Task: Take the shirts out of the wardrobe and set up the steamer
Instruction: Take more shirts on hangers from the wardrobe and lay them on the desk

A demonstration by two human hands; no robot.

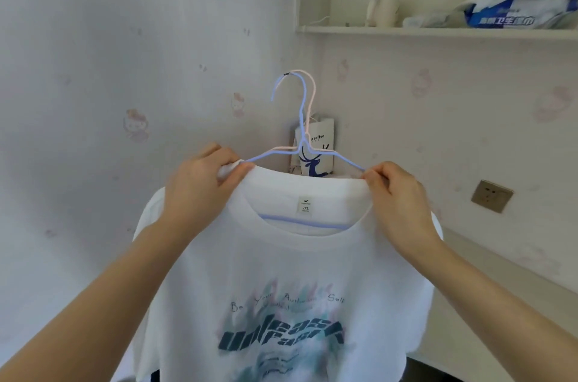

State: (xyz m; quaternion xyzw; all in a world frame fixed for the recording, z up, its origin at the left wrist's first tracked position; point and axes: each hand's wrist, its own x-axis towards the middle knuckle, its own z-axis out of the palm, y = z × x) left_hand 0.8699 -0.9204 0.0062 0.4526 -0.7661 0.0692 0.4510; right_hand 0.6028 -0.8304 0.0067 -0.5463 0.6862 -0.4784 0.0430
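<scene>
Hands meet at a white printed cotton T-shirt point(281, 272) held mid-frame on a blue wire hanger point(301, 119), a pink wire hanger point(311, 94) doubled behind. At 9 o'clock of the collar, the left hand point(200, 184) pinches bunched fabric; at 3 o'clock, the right hand point(397, 194) pinches collar and wire. Shirt hem is cut off below; a deer-print paper bag point(316, 147) is half hidden behind.

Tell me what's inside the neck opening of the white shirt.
Inside the white shirt's neck opening are a 2XL size label and the blue hanger's bottom bar. The hanger's shoulders are covered by fabric, which both hands pinch.
</scene>
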